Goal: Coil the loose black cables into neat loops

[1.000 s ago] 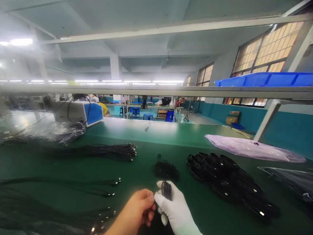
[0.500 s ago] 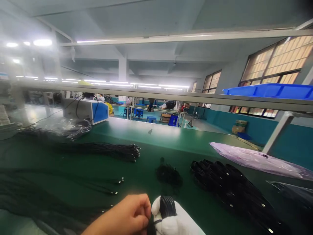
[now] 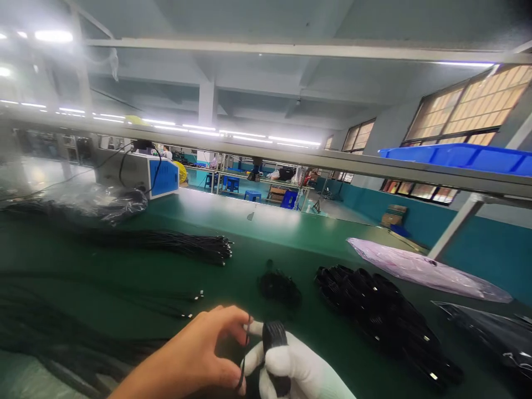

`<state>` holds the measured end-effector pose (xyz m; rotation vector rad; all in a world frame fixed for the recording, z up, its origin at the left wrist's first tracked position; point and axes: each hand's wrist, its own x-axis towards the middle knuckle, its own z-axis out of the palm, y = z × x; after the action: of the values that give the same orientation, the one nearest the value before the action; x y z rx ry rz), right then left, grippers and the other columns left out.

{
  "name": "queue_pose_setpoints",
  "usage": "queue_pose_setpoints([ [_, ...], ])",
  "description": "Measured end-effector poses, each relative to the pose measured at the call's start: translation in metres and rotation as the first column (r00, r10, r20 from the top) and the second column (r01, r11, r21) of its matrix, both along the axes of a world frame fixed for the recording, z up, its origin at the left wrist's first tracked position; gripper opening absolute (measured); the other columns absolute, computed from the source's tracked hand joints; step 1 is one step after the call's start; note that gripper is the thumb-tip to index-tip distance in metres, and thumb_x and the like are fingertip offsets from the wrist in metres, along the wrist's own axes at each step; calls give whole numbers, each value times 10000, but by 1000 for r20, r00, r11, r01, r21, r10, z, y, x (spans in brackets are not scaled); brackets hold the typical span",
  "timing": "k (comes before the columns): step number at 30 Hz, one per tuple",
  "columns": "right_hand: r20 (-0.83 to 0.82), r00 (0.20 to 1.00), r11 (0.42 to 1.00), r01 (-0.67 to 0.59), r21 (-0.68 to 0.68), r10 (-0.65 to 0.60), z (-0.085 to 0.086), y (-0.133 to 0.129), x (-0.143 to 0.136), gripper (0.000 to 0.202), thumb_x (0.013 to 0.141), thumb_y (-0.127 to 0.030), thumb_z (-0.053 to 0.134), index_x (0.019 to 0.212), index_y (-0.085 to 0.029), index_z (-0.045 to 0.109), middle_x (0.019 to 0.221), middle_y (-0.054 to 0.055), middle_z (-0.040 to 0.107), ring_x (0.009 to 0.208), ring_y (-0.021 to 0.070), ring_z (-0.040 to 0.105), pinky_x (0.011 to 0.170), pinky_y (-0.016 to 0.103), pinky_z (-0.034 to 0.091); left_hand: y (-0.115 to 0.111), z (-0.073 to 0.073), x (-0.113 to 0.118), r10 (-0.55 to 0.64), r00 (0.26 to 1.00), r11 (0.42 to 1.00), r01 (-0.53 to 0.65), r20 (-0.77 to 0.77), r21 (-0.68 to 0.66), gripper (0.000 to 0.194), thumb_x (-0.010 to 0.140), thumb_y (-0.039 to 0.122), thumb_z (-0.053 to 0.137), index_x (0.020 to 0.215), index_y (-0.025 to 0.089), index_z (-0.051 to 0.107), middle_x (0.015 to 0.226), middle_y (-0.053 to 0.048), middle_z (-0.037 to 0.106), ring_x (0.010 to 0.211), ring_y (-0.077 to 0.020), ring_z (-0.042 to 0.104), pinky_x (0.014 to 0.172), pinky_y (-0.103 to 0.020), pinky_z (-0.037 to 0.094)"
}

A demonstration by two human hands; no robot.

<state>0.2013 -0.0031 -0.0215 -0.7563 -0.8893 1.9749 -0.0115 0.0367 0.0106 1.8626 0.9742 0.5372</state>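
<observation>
In the lower middle, my right hand (image 3: 297, 363) wears a white glove and is closed around a coiled black cable (image 3: 275, 335), its windings pressed together. To its left is my bare left hand (image 3: 208, 352), thumb and index finger spread apart with a thin black strand (image 3: 248, 328) at their tips. The strand runs close to the gloved fingertips; whether it is a tie, a band or part of the cable I cannot tell. Ahead of my hands lies a small heap of thin black pieces (image 3: 279, 287). Right of it is a pile of coiled black cables (image 3: 374, 310).
Long straight black cables (image 3: 195, 246) lie on the green table (image 3: 208, 213), with more at left. A clear plastic bag (image 3: 95, 202) and a blue-and-white machine (image 3: 162, 176) stand behind. At right are a pinkish plastic bag (image 3: 428, 271) and a blue tray (image 3: 453, 158) on the overhead rail.
My left hand has opened from a closed pinch, thumb and finger now apart with the thin strand at them. The coil has turned more upright in my right hand. The view has shifted slightly.
</observation>
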Motion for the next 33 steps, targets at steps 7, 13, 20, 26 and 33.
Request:
queue_pose_setpoints([
  [7, 561, 793, 923, 5, 384, -238, -14, 14, -23, 521, 484, -109, 746, 990, -166, 638, 820, 26, 629, 772, 190, 568, 677, 290, 447, -13, 6, 12, -60, 989, 998, 64, -132, 22, 635, 575, 187, 718, 1180, 306, 566, 1121, -12, 577, 1026, -238, 530, 905, -327, 425],
  [13, 663, 676, 904, 8, 428, -320, -24, 17, -39, 474, 537, -175, 727, 1003, -188, 639, 691, 9, 605, 733, 219, 584, 701, 346, 464, -12, 14, 25, -12, 897, 985, 87, -441, 151, 516, 533, 281, 732, 1034, 201, 640, 957, -96, 593, 842, -313, 576, 727, -413, 480],
  [20, 692, 608, 867, -11, 499, -390, 12, 2, -30, 325, 564, -136, 670, 877, -212, 629, 864, 8, 613, 777, 176, 567, 702, 277, 430, 17, -15, 13, -209, 969, 970, 189, -130, -150, 174, 686, 232, 514, 705, 194, 683, 639, 18, 634, 571, -141, 532, 523, -213, 395],
  [26, 107, 989, 985, 80, 155, -98, 25, -12, -24, 343, 568, -234, 806, 827, -208, 582, 1330, 80, 478, 608, 93, 551, 557, 256, 400, -7, -10, 23, -37, 992, 979, 11, -125, -205, 87, 621, 207, 522, 587, 201, 602, 578, 4, 645, 500, -141, 531, 473, -228, 376],
  [33, -96, 984, 968, 169, 187, -153, 5, -9, -33, 365, 620, -380, 803, 908, -217, 649, 775, 26, 631, 599, 134, 532, 592, 266, 400, -9, 17, 24, 284, 862, 848, -21, 419, -530, 214, 609, 277, 670, 742, 128, 593, 628, -18, 632, 525, -113, 556, 517, -229, 452],
])
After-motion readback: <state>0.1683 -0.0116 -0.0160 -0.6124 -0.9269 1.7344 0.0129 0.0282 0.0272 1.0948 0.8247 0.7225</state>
